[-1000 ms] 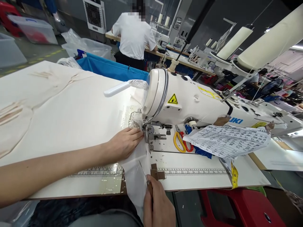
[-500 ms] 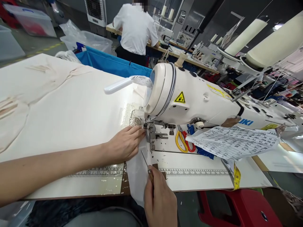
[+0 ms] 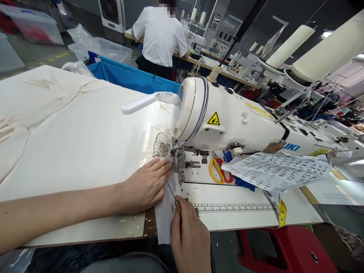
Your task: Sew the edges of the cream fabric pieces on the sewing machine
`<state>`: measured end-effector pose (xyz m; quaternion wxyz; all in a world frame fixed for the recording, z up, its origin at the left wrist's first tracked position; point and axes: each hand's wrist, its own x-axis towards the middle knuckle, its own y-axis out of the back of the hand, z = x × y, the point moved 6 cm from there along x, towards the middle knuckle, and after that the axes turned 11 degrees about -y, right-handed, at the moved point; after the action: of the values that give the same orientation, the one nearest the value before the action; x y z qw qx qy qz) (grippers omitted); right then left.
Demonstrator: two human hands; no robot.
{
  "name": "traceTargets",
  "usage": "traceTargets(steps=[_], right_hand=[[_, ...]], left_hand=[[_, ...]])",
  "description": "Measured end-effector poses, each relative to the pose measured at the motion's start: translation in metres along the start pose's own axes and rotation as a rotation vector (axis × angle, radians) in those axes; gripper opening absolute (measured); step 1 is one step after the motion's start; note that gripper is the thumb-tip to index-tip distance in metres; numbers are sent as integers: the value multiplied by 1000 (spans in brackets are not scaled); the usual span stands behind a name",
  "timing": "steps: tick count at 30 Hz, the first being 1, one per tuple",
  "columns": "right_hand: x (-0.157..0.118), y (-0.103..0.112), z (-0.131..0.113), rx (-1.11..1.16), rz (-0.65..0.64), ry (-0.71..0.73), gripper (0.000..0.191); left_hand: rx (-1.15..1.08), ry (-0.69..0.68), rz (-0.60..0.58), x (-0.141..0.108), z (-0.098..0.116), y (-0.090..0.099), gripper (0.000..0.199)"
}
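Observation:
In the head view, my left hand (image 3: 149, 184) lies with fingers stretched flat on a strip of thin white fabric (image 3: 164, 223), just in front of the sewing machine's needle area. The fabric runs under the presser foot (image 3: 175, 152) and hangs over the table's front edge. My right hand (image 3: 191, 237) is closed round the wooden handle of an awl (image 3: 171, 190). The awl's thin metal tip points up and left to the fabric beside my left fingers. The white sewing machine (image 3: 224, 117) stands over the work; its needle is hard to make out.
Scissors (image 3: 216, 170) with yellow and red handles lie under the machine arm, near a paper with handwriting (image 3: 278, 170). A tape measure (image 3: 281, 212) hangs at the front edge. Pale fabric pieces (image 3: 51, 98) lie left. A blue fabric bin (image 3: 133, 76) and a seated person (image 3: 160, 36) are beyond.
My left hand has slid toward me, away from the presser foot. The hanging end of the fabric looks narrower and straighter. The awl stays in my right hand, its tip still near the fabric.

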<state>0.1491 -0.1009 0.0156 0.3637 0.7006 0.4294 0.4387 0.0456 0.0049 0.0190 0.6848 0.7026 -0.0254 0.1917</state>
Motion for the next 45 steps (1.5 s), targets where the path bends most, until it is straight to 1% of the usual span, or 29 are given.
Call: traceTargets(steps=[3,9,11,16,21,24,27,29,35,39,42,45], right_hand=[[2,-2,0,0,-7,-14,46],[14,7,-13,-36,39,80,44],[19,8,-16,-41,48,91,44],[27,4,-17,-21,46,79,39],[34,-1,-17,57,50,44,38],[34,-3,-13,187,-1,-24,35],[30,-7,-10,274,-104,-102,34],[25,-7,-9,287,-139,-129,35],[17,0,-9,277,-66,-112,38],[7,-1,4,341,-108,-144,36],[-1,-2,24,409,-136,-265,36],[-6,-1,42,476,-147,-401,39]], left_hand=[[-10,8,-6,0,0,1,46],[-10,16,14,2,-7,-2,44],[6,9,17,3,-11,-4,44],[6,-10,29,3,-19,-7,42],[-4,0,68,7,-26,-2,36],[27,20,64,10,-33,2,32],[73,35,51,11,-37,5,34],[94,37,43,11,-35,6,35],[70,7,50,7,-13,-3,39],[104,0,33,6,-8,-6,40],[106,-17,5,7,-7,-6,41],[101,0,22,6,-6,-5,41]])
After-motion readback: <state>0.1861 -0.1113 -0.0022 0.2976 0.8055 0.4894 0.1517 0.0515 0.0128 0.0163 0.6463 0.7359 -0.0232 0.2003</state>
